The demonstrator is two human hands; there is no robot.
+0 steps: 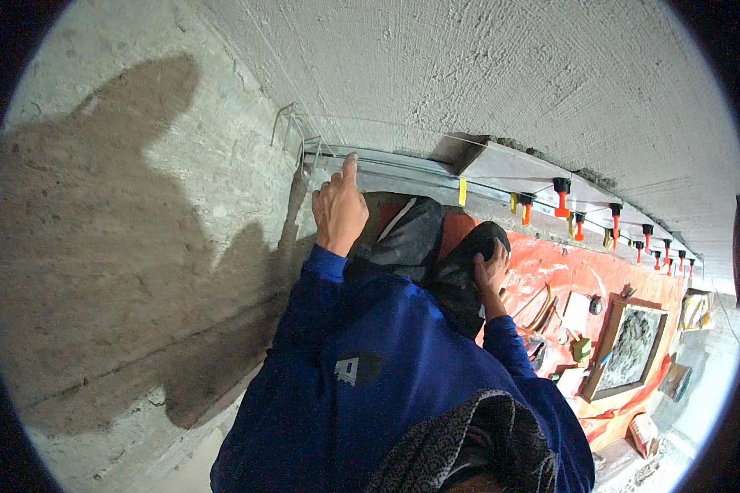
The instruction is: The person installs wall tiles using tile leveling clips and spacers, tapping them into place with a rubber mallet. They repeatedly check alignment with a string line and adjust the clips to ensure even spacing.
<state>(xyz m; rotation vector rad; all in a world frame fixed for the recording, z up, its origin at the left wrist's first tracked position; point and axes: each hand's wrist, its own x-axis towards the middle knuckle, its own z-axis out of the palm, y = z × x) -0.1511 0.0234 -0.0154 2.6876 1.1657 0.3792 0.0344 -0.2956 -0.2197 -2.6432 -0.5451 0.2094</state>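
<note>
Near metal rail [403, 162], one left hand [339, 212]; on knee [472, 248], one right hand [492, 269]

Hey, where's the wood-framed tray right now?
The wood-framed tray lies toward the right of the head view, on the orange-red plastic sheet, just right of the small green block.

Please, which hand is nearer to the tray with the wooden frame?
The right hand: it rests on the knee, left of the tray. The left hand is farther left, by the metal rail.
</note>
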